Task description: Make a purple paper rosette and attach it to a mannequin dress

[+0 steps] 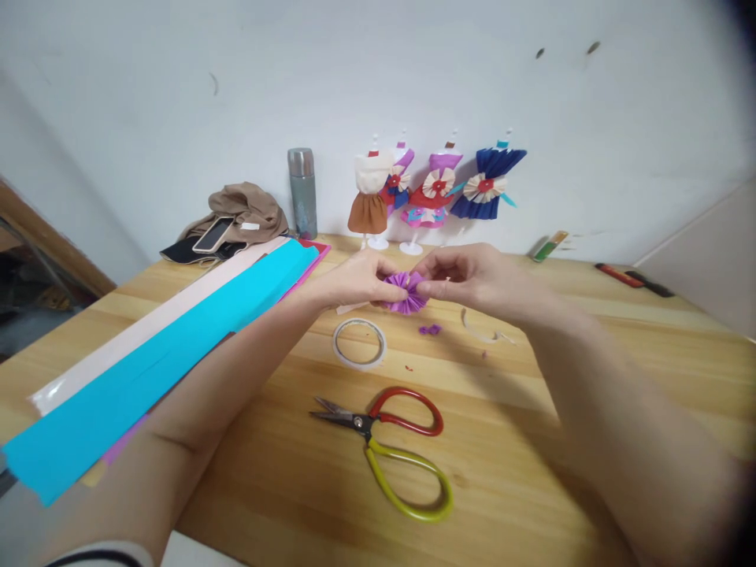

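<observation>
Between my two hands is a purple pleated paper rosette [404,300], fanned into a round shape just above the wooden table. My left hand [369,281] pinches its left side, thumb across the front. On the right edge, my right hand [464,276] grips it between thumb and fingers. A small purple paper bow [430,330] lies on the table below the rosette. Left of the bow sits a roll of white double-sided tape [360,344]. Nearer to me rest scissors [361,423] with one red and one yellow-green handle, blades slightly apart.
Blue crepe paper [177,354] and other sheets stretch along the left. Behind stand a thermos [303,193] and several small dress forms in paper dresses [369,193]. A phone [213,235] lies by brown cloth [248,209]. A red-and-black tool [633,279] is far right.
</observation>
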`<state>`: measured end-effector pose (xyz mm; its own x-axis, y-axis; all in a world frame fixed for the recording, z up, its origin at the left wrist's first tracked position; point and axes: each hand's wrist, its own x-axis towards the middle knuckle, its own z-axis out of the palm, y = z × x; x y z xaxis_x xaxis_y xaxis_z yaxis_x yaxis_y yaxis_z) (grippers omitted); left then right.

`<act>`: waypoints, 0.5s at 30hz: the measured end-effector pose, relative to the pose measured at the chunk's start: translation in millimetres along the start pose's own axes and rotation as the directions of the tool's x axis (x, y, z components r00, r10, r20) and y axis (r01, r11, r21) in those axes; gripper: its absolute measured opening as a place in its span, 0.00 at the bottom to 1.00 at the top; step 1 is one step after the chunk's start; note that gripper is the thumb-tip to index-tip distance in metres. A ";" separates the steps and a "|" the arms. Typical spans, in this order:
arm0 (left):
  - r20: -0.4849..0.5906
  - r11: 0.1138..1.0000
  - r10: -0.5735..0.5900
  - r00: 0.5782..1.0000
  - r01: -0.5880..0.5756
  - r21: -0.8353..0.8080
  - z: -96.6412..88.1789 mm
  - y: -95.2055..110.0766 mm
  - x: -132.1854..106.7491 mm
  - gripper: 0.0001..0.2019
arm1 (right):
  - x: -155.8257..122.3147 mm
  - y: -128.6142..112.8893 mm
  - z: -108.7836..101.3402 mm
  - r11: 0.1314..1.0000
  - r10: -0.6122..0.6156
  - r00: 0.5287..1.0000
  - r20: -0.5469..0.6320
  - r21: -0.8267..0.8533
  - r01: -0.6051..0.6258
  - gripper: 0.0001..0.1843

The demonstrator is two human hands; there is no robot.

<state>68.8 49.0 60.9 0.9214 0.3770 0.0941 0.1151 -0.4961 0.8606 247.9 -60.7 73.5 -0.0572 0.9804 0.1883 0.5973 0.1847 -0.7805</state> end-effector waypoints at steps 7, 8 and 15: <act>-0.022 0.999 -0.010 1.000 0.009 -0.046 -0.1 0.7 -0.4 0.03 | 2.8 4.5 6.3 0.999 0.038 0.999 0.037 0.013 -0.038 0.17; -0.021 0.999 -0.019 1.000 0.017 -0.050 -0.5 1.5 -0.9 0.03 | 2.7 4.2 6.5 0.999 0.037 0.999 0.037 0.014 -0.038 0.17; 0.007 0.997 -0.052 0.999 0.052 -0.063 -2.7 7.1 -3.9 0.08 | 3.0 0.9 8.1 1.000 0.009 1.000 0.026 0.004 -0.009 0.17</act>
<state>65.1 46.2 68.0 0.9166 0.3972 0.0458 0.1397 -0.4254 0.8941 241.8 -57.0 68.5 -0.0729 0.9835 0.1657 0.5943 0.1763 -0.7846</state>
